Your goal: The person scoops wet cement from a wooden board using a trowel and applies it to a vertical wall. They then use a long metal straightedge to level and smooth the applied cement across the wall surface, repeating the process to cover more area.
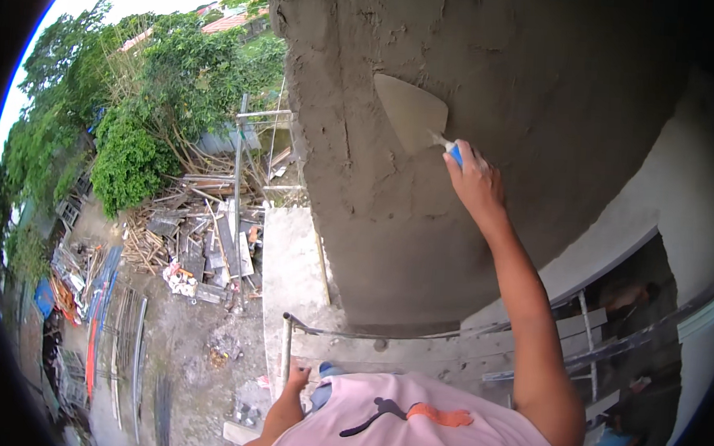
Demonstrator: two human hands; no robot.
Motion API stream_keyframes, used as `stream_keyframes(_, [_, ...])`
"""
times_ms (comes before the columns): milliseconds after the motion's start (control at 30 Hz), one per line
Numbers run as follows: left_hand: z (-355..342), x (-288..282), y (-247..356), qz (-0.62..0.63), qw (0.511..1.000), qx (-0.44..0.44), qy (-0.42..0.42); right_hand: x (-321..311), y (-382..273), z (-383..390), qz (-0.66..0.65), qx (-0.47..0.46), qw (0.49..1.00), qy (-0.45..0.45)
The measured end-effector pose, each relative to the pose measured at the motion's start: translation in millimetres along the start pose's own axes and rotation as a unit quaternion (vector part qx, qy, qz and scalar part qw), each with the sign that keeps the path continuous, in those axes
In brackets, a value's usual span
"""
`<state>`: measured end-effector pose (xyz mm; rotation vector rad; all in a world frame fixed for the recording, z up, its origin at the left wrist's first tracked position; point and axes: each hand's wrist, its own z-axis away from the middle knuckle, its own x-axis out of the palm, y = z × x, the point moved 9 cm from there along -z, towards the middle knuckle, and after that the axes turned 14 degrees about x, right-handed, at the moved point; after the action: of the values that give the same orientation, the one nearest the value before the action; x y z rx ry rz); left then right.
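Grasps one trowel (411, 113) in the right grip (477, 179), clenched around a short blue-and-white handle (455, 154). Extends from the fingers up and to the left, with a flat, pointed metal blade over the mortar coat (452, 252). Has the left grip (299, 375) low, near one upright metal pipe (287, 344); cannot tell whether clenched or released. Counts two grips, one trowel. Looks damp and gray-brown across the mortar, rough and ridged toward the left edge, smoother below, bordering paler, smooth plaster (623, 237) at right.
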<state>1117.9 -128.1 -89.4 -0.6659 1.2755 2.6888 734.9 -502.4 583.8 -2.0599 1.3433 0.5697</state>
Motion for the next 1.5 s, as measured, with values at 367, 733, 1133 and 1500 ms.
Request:
stream_keyframes(367, [54.9,-73.4,6.7,-0.030,0.995,-0.074,-0.068,93.5,-40.6,3.5,-0.065,0.082,0.991,0.079])
stream_keyframes(733, [-90.7,-189.9,-4.8,0.040,0.999,-0.018,-0.020,92.6,-79.0,-9.4,-0.051,0.157,0.977,0.138])
stream_keyframes(1133, [-130.5,-192.0,13.0,0.041,0.996,-0.010,-0.082,41.7,-108.1,-65.4,-0.049,0.144,0.973,0.173])
stream_keyframes(1500, [-129.4,-182.4,-5.0,0.042,0.993,-0.027,-0.110,2.6,-130.2,-118.4,-0.023,0.152,0.968,0.196])
